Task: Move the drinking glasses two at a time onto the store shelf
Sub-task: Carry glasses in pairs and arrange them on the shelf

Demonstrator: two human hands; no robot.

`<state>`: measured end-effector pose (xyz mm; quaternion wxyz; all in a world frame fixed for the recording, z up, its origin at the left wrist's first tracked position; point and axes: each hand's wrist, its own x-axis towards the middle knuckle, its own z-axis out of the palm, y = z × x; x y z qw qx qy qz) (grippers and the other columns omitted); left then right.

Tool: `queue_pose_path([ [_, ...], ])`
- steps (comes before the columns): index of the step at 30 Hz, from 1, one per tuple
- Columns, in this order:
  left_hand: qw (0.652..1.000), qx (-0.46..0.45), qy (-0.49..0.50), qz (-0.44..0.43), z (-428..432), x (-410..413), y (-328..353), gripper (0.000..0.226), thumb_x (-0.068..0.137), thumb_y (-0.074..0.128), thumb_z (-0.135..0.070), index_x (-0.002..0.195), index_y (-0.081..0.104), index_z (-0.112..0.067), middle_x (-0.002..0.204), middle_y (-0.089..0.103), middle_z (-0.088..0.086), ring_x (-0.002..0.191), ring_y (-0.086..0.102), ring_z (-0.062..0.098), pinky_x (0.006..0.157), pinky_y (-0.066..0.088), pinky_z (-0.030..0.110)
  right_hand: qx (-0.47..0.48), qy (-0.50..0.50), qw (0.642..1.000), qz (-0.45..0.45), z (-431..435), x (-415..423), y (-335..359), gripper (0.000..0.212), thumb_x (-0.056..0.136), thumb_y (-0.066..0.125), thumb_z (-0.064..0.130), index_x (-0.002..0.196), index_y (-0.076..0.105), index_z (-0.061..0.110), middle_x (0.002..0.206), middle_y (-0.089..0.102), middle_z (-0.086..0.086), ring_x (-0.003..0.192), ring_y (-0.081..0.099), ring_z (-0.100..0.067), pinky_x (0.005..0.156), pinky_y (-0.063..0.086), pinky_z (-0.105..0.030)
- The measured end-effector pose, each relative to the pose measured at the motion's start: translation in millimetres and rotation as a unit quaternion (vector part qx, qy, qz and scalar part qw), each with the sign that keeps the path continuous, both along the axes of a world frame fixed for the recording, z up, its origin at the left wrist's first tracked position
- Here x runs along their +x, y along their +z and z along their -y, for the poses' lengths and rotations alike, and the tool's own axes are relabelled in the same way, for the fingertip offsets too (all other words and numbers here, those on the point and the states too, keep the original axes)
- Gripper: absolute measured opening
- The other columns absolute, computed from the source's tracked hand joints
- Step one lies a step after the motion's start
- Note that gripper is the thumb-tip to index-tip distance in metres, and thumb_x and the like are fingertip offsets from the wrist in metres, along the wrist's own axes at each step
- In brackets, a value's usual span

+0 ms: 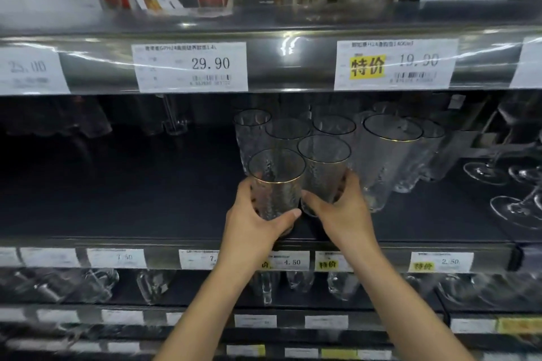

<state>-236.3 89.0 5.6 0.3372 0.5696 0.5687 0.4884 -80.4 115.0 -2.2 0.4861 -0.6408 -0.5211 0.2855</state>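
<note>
Two clear, textured drinking glasses with gold rims stand side by side near the front of the dark store shelf (146, 214). My left hand (253, 223) grips the left glass (275, 182) around its lower half. My right hand (343, 211) grips the right glass (324, 167) the same way. Whether their bases touch the shelf is hard to tell. Behind them stand several more glasses of the same kind (289, 130), and a taller one (387, 155) stands just to the right.
Wine glasses (516, 208) stand on the shelf's right end. The left half of this shelf is dark and bare at the front, with dim glassware at the back. Price labels (289, 261) line the shelf edge. Shelves above and below hold more goods.
</note>
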Motion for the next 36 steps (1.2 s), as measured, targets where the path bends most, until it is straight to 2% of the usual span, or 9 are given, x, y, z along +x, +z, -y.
queue_pose_path([
  [5,0.999,0.004,0.027,0.016,1.2,-8.9,-1.3,0.075,0.064,0.09,-0.027,0.127,0.05,-0.032,0.106,0.066,-0.018,0.091,0.061,-0.016,0.07,0.047,0.003,0.027,-0.008,0.999,-0.023,13.2,-5.6,2.5,0.075,0.071,0.086,0.037,0.132,0.046,0.021,0.116,0.064,0.011,0.107,0.063,-0.011,0.094,0.053,-0.034],
  [7,0.999,0.009,0.038,0.025,4.3,-18.1,0.8,0.074,0.064,0.09,-0.028,0.126,0.05,-0.033,0.107,0.065,-0.018,0.095,0.061,-0.013,0.074,0.048,0.005,0.043,-0.005,0.999,-0.027,20.7,-10.3,5.5,0.069,0.07,0.087,0.035,0.127,0.049,0.024,0.11,0.063,0.017,0.103,0.063,-0.005,0.09,0.052,-0.027],
  [11,0.998,0.024,0.056,0.024,10.8,-49.0,11.5,0.071,0.063,0.091,-0.03,0.123,0.052,-0.033,0.11,0.066,-0.017,0.104,0.061,-0.004,0.089,0.05,0.021,0.07,0.019,0.997,-0.038,31.4,-29.9,14.0,0.064,0.07,0.086,0.037,0.122,0.049,0.03,0.107,0.063,0.022,0.097,0.06,0.012,0.079,0.045,-0.009],
  [18,0.996,0.036,0.084,0.015,18.6,-120.2,29.2,0.065,0.065,0.09,-0.032,0.119,0.053,-0.033,0.106,0.065,-0.02,0.098,0.061,-0.008,0.079,0.047,0.013,0.068,0.088,0.993,-0.03,40.3,-92.8,22.6,0.058,0.072,0.085,0.039,0.115,0.047,0.035,0.106,0.064,0.019,0.098,0.06,0.004,0.075,0.043,-0.011],
  [22,0.994,0.033,0.101,0.008,16.4,-174.4,28.6,0.065,0.064,0.09,-0.034,0.117,0.053,-0.03,0.106,0.067,-0.016,0.1,0.063,-0.001,0.083,0.05,0.02,0.057,0.116,0.991,-0.016,35.6,-146.9,20.2,0.054,0.072,0.085,0.039,0.111,0.049,0.033,0.104,0.063,0.018,0.097,0.059,0.005,0.073,0.043,-0.012],
  [25,0.995,0.027,0.098,0.002,9.1,-222.0,28.9,0.066,0.064,0.09,-0.034,0.118,0.052,-0.03,0.108,0.066,-0.015,0.101,0.063,0.001,0.089,0.052,0.026,0.054,0.125,0.99,-0.022,27.5,-192.7,19.1,0.059,0.072,0.085,0.038,0.118,0.05,0.031,0.106,0.063,0.018,0.098,0.058,0.006,0.071,0.043,-0.01],
  [28,0.996,0.021,0.091,-0.003,-6.6,-270.3,29.2,0.065,0.065,0.09,-0.033,0.116,0.051,-0.031,0.107,0.066,-0.016,0.1,0.064,0.001,0.089,0.053,0.027,0.05,0.126,0.99,-0.042,15.0,-238.4,18.4,0.064,0.071,0.085,0.038,0.123,0.048,0.033,0.108,0.062,0.02,0.098,0.058,0.007,0.074,0.045,-0.013],
  [31,0.996,0.018,0.085,-0.025,-30.6,-313.5,26.3,0.069,0.065,0.09,-0.032,0.121,0.051,-0.025,0.106,0.065,-0.014,0.1,0.063,0.003,0.087,0.052,0.025,0.044,0.12,0.99,-0.051,-1.9,-280.8,17.2,0.062,0.071,0.086,0.035,0.121,0.048,0.034,0.104,0.062,0.022,0.094,0.058,0.008,0.071,0.045,-0.011],
  [36,0.997,0.014,0.056,-0.051,-75.6,-373.2,14.1,0.072,0.066,0.09,-0.028,0.125,0.051,-0.018,0.109,0.066,-0.008,0.102,0.064,0.008,0.091,0.052,0.027,0.04,0.107,0.992,-0.053,-33.8,-339.9,11.4,0.06,0.071,0.087,0.031,0.118,0.051,0.03,0.103,0.065,0.016,0.093,0.063,0.002,0.075,0.05,-0.017],
])
